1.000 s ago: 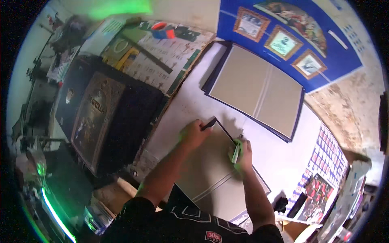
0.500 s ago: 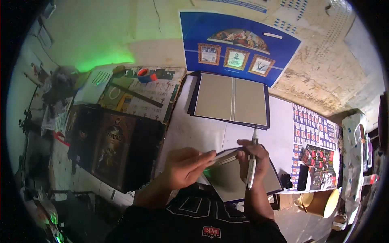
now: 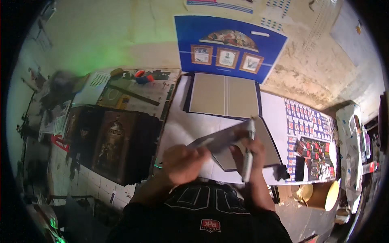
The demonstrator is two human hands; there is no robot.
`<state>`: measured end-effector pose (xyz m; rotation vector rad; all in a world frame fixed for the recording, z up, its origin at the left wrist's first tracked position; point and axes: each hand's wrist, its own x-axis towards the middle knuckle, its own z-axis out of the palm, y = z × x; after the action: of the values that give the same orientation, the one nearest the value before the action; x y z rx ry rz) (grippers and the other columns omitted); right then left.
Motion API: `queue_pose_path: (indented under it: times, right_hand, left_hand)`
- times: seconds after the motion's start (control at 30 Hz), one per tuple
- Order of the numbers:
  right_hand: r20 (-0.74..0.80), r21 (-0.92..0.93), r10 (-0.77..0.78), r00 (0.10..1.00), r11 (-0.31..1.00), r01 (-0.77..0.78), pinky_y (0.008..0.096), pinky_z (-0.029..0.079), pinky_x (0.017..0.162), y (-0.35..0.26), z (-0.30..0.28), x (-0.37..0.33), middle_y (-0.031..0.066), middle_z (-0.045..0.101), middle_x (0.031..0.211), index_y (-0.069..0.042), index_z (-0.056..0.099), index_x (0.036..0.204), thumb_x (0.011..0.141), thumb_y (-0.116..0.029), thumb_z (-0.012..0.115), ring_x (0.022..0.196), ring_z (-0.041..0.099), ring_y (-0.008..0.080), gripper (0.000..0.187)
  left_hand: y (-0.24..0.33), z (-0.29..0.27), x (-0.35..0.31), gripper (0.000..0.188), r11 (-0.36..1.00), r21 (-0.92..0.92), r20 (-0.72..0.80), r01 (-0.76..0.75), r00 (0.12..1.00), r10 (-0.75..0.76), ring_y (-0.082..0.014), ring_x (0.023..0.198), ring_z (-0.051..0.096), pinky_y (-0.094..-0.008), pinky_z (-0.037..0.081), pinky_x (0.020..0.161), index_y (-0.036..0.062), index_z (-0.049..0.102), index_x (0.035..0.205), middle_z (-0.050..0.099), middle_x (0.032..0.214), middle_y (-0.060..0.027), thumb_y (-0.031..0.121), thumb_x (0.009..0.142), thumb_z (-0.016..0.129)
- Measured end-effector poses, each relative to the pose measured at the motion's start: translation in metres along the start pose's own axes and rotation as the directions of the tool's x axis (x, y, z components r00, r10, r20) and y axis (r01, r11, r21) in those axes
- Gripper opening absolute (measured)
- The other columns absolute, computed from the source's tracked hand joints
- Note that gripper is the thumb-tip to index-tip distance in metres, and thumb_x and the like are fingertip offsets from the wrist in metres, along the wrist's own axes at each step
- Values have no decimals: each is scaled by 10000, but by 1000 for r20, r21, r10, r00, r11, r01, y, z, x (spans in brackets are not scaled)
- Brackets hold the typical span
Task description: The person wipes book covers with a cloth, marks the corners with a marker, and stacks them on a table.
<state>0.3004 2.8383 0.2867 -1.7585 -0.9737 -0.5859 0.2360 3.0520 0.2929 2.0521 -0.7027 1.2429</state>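
Observation:
A dark, flat board [image 3: 221,138] is held up at a slant over the table, blurred by motion. My left hand [image 3: 184,164] grips its near left corner with closed fingers. At the board's other end is my right hand [image 3: 254,154], closed round a slim white-and-grey tool [image 3: 247,164] that stands nearly upright; whether it is a cutter or a pen I cannot make out. Beneath and beyond the right hand lies a grey board with dark edges [image 3: 270,141], partly covered. Farther back rests a stack of grey two-panel covers with dark blue borders [image 3: 206,95].
On the left lie large dark printed sheets [image 3: 115,141] and a roll of red tape [image 3: 142,76]. A blue printed panel [image 3: 231,44] leans against the wall. To the right are a patterned sheet [image 3: 306,117], a black crumpled item [image 3: 281,172] and a brown cylindrical container [image 3: 322,195].
The held board has swung up and outward, showing its dark face. The grey board below now lies farther from me, near the back stack. The view has shifted slightly.

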Motion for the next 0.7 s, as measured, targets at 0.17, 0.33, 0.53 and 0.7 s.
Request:
queue_pose_path:
  times: [0.17, 0.33, 0.53, 0.7]
  right_hand:
    - [135, 98, 304, 943, 943, -318, 463, 429, 1029, 3, 3, -23, 277, 450, 1418, -33, 487, 1218, 691, -250, 883, 1264, 505, 414, 694]
    - [84, 460, 62, 995, 883, -94, 485, 263, 1144, -33, 48, -22, 291, 226, 1530, -56, 278, 1384, 690, -232, 882, 1453, 217, 408, 937]
    - [-198, 605, 334, 921, 782, -154, 351, 371, 1060, -19, -5, -9, 177, 350, 1480, -101, 248, 1412, 714, 165, 595, 1376, 365, 250, 824]
    - [-185, 515, 666, 722, 692, -506, 339, 383, 1036, 75, -84, -85, 179, 396, 1479, -103, 336, 1363, 736, 185, 541, 1406, 344, 247, 720]
  left_hand:
    - [-25, -2, -1, 218, 582, -326, -42, 745, 604, -796, -83, 820, 590, -257, 480, 709, -7, 638, 1114, 667, 926, -59, 67, 910, 655]
    - [25, 39, 37, 205, 399, -620, 33, 676, 530, -848, -26, 663, 479, -185, 384, 611, 0, 602, 1070, 635, 892, -31, 163, 947, 606]
    - [29, 69, 75, 308, -187, -885, 446, 427, 658, -606, -27, 469, 313, -187, 250, 409, 10, 564, 1181, 648, 1045, -170, 244, 1016, 451]
    - [10, 96, -10, 202, 846, -269, 268, 460, 880, -393, -100, 618, 539, -236, 441, 555, -5, 641, 1056, 656, 1043, -131, 161, 976, 559]
